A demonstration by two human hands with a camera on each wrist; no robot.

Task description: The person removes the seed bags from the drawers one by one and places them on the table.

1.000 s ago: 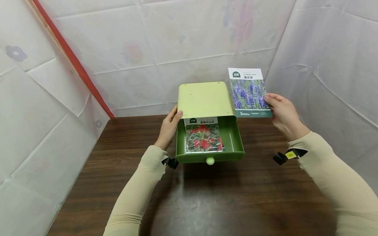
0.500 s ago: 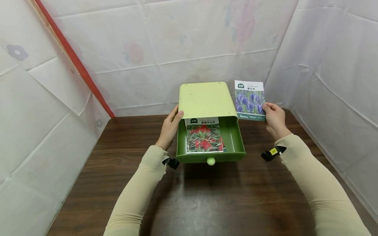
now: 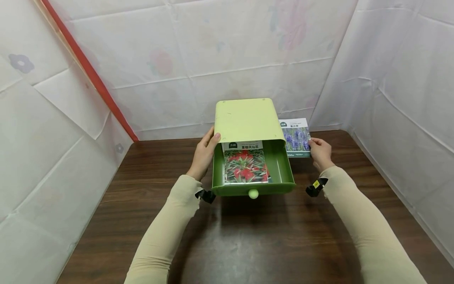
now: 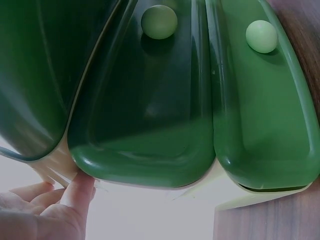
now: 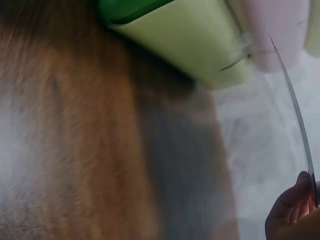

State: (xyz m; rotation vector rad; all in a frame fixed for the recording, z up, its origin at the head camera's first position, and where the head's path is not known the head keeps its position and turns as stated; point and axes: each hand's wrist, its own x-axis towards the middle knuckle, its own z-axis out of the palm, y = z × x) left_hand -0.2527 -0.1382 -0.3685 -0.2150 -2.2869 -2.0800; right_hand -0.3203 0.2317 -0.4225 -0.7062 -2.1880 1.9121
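Observation:
My right hand [image 3: 320, 153] pinches the right edge of a seed packet [image 3: 297, 138] with purple flowers on it, just right of the drawer cabinet [image 3: 248, 120]. The cabinet hides the packet's lower left corner. In the right wrist view that packet [image 5: 297, 115] shows edge-on, bent a little. The cabinet's green top drawer [image 3: 278, 165] is pulled out. Inside it lies a seed packet [image 3: 244, 165] with red flowers. My left hand [image 3: 203, 153] rests against the cabinet's left side, thumb at the top front edge. In the left wrist view, its fingers [image 4: 77, 192] touch the side.
Below the pulled-out drawer, two more drawers with round knobs [image 4: 159, 22] are closed. The cabinet stands on a dark wooden table [image 3: 149, 221]. White sheeting [image 3: 177, 71] lines the back and both sides, with a red strip [image 3: 92, 75] at the left.
My right hand has brought the purple-flower packet down and left, closer to the cabinet's right side and partly behind it. The left hand and the open drawer have stayed in place.

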